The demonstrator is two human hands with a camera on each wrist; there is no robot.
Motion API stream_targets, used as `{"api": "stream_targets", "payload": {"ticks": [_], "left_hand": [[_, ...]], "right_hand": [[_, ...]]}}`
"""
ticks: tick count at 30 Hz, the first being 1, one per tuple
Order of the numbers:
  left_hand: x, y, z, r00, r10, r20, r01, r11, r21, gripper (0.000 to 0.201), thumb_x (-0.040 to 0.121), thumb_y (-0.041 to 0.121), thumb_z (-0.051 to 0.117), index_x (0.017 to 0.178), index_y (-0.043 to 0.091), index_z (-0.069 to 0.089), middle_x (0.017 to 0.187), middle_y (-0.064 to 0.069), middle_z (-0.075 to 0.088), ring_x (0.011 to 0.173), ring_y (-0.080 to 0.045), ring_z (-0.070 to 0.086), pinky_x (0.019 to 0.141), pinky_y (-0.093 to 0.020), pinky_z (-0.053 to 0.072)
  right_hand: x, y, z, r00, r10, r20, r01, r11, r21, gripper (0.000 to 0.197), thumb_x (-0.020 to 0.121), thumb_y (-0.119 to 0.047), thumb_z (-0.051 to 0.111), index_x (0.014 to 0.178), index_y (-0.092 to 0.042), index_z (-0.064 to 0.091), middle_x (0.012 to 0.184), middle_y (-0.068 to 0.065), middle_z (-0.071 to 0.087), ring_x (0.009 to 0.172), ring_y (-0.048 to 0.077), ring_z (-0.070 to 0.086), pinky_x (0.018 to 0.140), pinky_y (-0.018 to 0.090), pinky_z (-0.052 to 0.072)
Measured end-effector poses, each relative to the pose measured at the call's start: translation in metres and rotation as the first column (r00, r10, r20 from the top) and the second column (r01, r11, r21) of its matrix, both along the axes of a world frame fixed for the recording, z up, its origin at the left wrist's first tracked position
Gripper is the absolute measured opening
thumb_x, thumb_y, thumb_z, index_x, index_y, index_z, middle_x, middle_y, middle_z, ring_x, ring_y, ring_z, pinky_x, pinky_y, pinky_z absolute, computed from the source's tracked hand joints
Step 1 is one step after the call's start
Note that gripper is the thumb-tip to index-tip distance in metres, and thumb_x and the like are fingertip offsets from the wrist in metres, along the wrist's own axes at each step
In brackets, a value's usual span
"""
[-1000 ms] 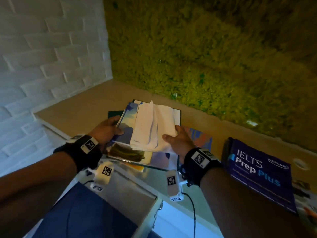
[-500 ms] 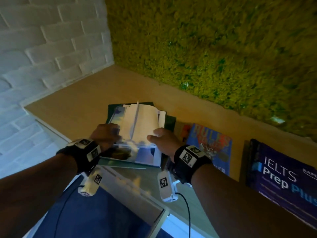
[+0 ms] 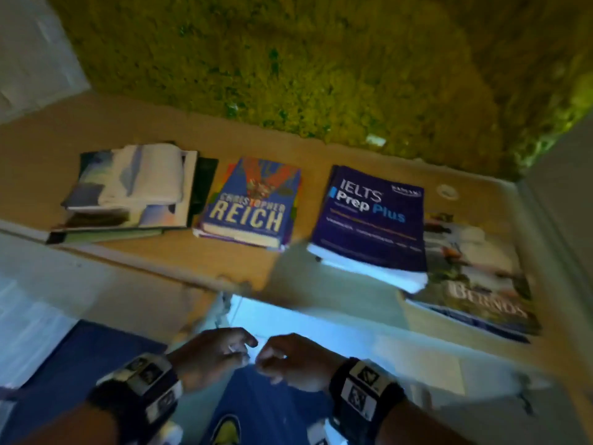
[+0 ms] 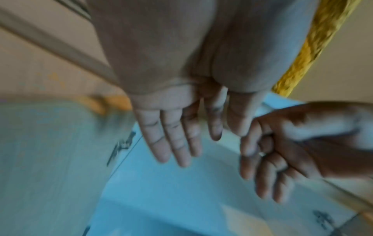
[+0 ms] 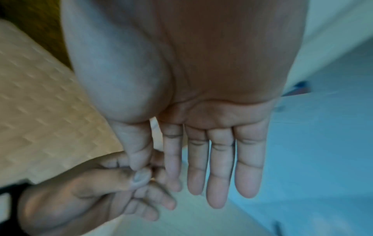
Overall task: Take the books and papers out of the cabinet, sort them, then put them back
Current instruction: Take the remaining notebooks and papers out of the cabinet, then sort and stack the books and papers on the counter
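On the wooden cabinet top (image 3: 45, 133) lies a loose stack of papers and magazines (image 3: 134, 191) at the left. Right of it lie a blue "Christopher Reich" book (image 3: 250, 207), a purple "IELTS Prep Plus" book (image 3: 369, 220) and a large magazine (image 3: 475, 271). My left hand (image 3: 244, 346) and right hand (image 3: 269, 359) hang side by side below the top's front edge, well short of the books. The left wrist view shows my left hand (image 4: 177, 143) with straight fingers and nothing in it. My right hand (image 5: 212, 167) is likewise flat and bare, its thumb against the left hand's fingers.
A green moss wall (image 3: 288, 59) rises behind the cabinet top, with white walls at both sides. Below the top, a pale blue-lit cabinet opening (image 3: 321, 322) sits in front of my hands, with a door panel (image 3: 128, 303) to its left. Blue fabric (image 3: 80, 358) fills the bottom left.
Both hands have let go of the paper stack and drawn back below the cabinet top. The stack now lies on the top; the view has swung right, showing more books.
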State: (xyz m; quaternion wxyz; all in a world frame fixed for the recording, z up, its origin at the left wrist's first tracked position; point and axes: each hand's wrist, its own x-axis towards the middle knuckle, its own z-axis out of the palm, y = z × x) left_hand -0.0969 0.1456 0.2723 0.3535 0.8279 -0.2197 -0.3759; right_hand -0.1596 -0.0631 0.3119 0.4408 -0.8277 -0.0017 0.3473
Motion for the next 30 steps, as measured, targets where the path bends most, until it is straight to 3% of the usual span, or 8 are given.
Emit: {"api": "stream_targets", "payload": {"ticks": [3, 5, 8, 11, 17, 21, 25, 30], "left_hand": [[-0.021, -0.04, -0.056, 0.991, -0.095, -0.097, 0.114, 0.969, 0.217, 0.055, 0.079, 0.06, 0.059, 0.128, 0.036, 0.055, 0.144, -0.002, 0.055, 0.129, -0.017, 0.056, 0.107, -0.04, 0.045], [-0.023, -0.069, -0.089, 0.989, -0.12, -0.086, 0.141, 0.943, 0.303, 0.051, 0.095, 0.049, 0.057, 0.14, 0.028, 0.049, 0.15, -0.005, 0.048, 0.131, -0.023, 0.053, 0.105, -0.041, 0.044], [-0.001, -0.117, -0.128, 0.99, -0.142, -0.004, 0.134, 0.923, 0.36, 0.055, 0.099, 0.047, 0.055, 0.147, 0.025, 0.041, 0.156, -0.005, 0.039, 0.126, -0.026, 0.052, 0.098, -0.04, 0.045], [0.046, -0.164, -0.164, 0.975, -0.184, 0.127, 0.115, 0.9, 0.42, 0.063, 0.099, 0.049, 0.054, 0.153, 0.026, 0.031, 0.158, -0.004, 0.035, 0.13, -0.029, 0.051, 0.097, -0.041, 0.047], [0.142, -0.222, -0.238, 0.882, -0.259, 0.394, 0.021, 0.856, 0.517, 0.086, 0.092, 0.049, 0.063, 0.159, 0.019, 0.017, 0.155, -0.012, 0.037, 0.123, -0.031, 0.053, 0.088, -0.037, 0.048], [0.195, -0.232, -0.283, 0.878, -0.222, 0.424, -0.032, 0.857, 0.515, 0.096, 0.089, 0.053, 0.066, 0.16, 0.024, 0.009, 0.164, -0.008, 0.023, 0.138, -0.032, 0.043, 0.103, -0.043, 0.045], [0.217, -0.249, -0.298, 0.841, -0.255, 0.477, -0.027, 0.861, 0.507, 0.093, 0.091, 0.055, 0.061, 0.16, 0.023, 0.008, 0.164, -0.01, 0.024, 0.134, -0.029, 0.046, 0.1, -0.037, 0.044], [0.209, -0.291, -0.314, 0.734, -0.427, 0.528, 0.104, 0.839, 0.535, 0.093, 0.091, 0.059, 0.056, 0.161, 0.025, 0.004, 0.169, -0.004, 0.002, 0.155, -0.027, 0.01, 0.122, -0.044, 0.024]], "right_hand": [[-0.059, -0.052, -0.062, 0.993, -0.094, -0.069, 0.084, 0.988, -0.129, 0.012, 0.097, -0.032, 0.062, 0.085, -0.03, 0.062, 0.094, -0.003, 0.063, 0.095, 0.022, 0.067, 0.062, 0.018, 0.044], [-0.083, -0.082, -0.107, 0.981, -0.168, -0.093, 0.146, 0.967, -0.21, 0.018, 0.097, -0.038, 0.063, 0.11, -0.026, 0.064, 0.108, -0.001, 0.06, 0.1, 0.022, 0.064, 0.064, 0.02, 0.045], [-0.076, -0.121, -0.165, 0.969, -0.239, -0.069, 0.206, 0.926, -0.315, 0.055, 0.097, -0.046, 0.06, 0.146, -0.023, 0.047, 0.137, 0.007, 0.057, 0.123, 0.025, 0.06, 0.093, 0.028, 0.046], [-0.038, -0.154, -0.21, 0.972, -0.226, 0.058, 0.23, 0.888, -0.399, 0.072, 0.101, -0.047, 0.055, 0.16, -0.021, 0.024, 0.163, 0.011, 0.033, 0.145, 0.029, 0.04, 0.115, 0.037, 0.035], [0.043, -0.208, -0.296, 0.962, -0.129, 0.24, 0.248, 0.778, -0.577, 0.085, 0.097, -0.049, 0.061, 0.163, -0.024, 0.013, 0.168, 0.01, 0.02, 0.151, 0.033, 0.03, 0.12, 0.046, 0.032], [0.068, -0.229, -0.332, 0.963, -0.071, 0.261, 0.233, 0.707, -0.668, 0.09, 0.092, -0.054, 0.064, 0.163, -0.023, 0.016, 0.168, 0.008, 0.021, 0.152, 0.029, 0.029, 0.121, 0.044, 0.031], [0.078, -0.238, -0.35, 0.959, -0.099, 0.266, 0.258, 0.693, -0.673, 0.086, 0.093, -0.052, 0.063, 0.162, -0.024, 0.02, 0.168, 0.005, 0.021, 0.152, 0.027, 0.03, 0.121, 0.04, 0.03], [0.086, -0.241, -0.349, 0.968, -0.117, 0.221, 0.242, 0.671, -0.701, 0.075, 0.095, -0.054, 0.059, 0.159, -0.028, 0.029, 0.166, 0.002, 0.026, 0.15, 0.028, 0.03, 0.121, 0.042, 0.03]]}}
